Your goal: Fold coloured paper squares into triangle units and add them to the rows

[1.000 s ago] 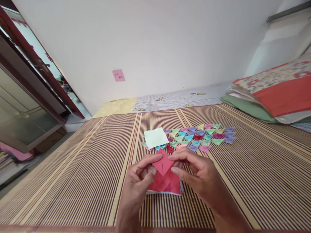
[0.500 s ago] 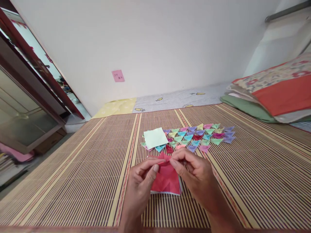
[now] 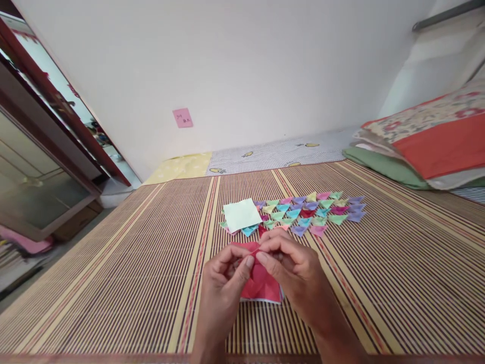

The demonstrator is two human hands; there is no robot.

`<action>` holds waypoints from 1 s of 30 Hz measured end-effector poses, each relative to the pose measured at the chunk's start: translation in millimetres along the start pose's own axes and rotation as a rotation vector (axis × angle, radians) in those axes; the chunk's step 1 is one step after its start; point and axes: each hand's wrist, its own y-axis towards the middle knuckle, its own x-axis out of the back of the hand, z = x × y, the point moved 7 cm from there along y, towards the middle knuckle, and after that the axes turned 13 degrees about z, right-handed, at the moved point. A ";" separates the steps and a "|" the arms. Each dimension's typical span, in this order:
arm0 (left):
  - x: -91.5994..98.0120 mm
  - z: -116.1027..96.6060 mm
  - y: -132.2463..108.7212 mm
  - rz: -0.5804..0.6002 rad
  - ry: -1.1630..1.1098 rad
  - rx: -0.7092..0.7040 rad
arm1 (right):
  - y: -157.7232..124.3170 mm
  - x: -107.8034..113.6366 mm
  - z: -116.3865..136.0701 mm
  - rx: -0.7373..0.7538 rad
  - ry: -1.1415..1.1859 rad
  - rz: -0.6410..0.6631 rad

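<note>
Between my two hands is a small piece of folded red paper [image 3: 254, 251], pinched at both ends. My left hand [image 3: 229, 278] is closed on its left side, thumb against forefinger. From the right, my right hand [image 3: 291, 265] pinches it with the fingertips close to the left thumb. Just below lies a stack of square paper [image 3: 265, 288] with a red sheet on top and pale edges under it. My fingers hide part of the folded piece and of the stack.
Beyond my hands, several rows of small folded paper pieces [image 3: 293, 214] in many colours lie on the striped mat [image 3: 151, 273]. A pale green paper square [image 3: 241, 215] covers some at the left. Folded bedding [image 3: 435, 146] is piled at the right, and a pink note [image 3: 182, 118] is on the wall.
My hands have drawn closer together over the red stack. The right hand has moved left, and the folded piece between the fingertips looks smaller and narrower.
</note>
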 end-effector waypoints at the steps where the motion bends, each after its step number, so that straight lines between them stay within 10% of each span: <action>1: 0.2 0.6 -0.6 -0.015 -0.019 0.004 | 0.1 -0.8 0.1 0.002 -0.008 -0.005; 19: 3.8 -6.2 -3.9 -0.185 0.106 -0.049 | -1.2 0.9 -0.4 -0.013 -0.027 -0.065; 30: 3.6 6.1 -0.8 -0.066 -0.200 0.003 | 0.2 0.6 5.3 0.092 -0.114 0.014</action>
